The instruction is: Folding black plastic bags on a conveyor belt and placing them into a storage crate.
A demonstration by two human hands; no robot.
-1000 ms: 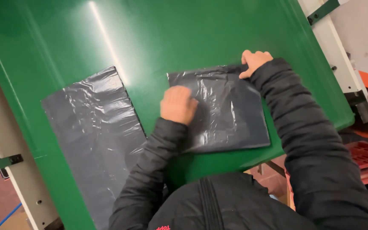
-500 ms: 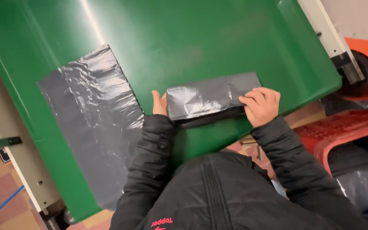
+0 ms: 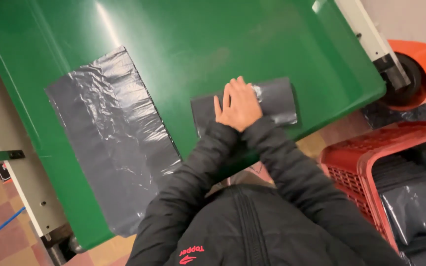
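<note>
dark grey folded bag (image 3: pixel 277 98), green table (image 3: pixel 183 44), red crate (image 3: pixel 366 152)

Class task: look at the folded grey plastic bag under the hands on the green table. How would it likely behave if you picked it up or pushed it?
The folded bag is thin, crinkled film, so it would probably flop and start to unfold when lifted. It looks very light for its size. On the glossy green table it would likely slide easily when pushed; the hands press it flat.

Both hands (image 3: pixel 237 104) lie flat — stacked, fingers (image 3: pixel 232 88) extended together.
</note>
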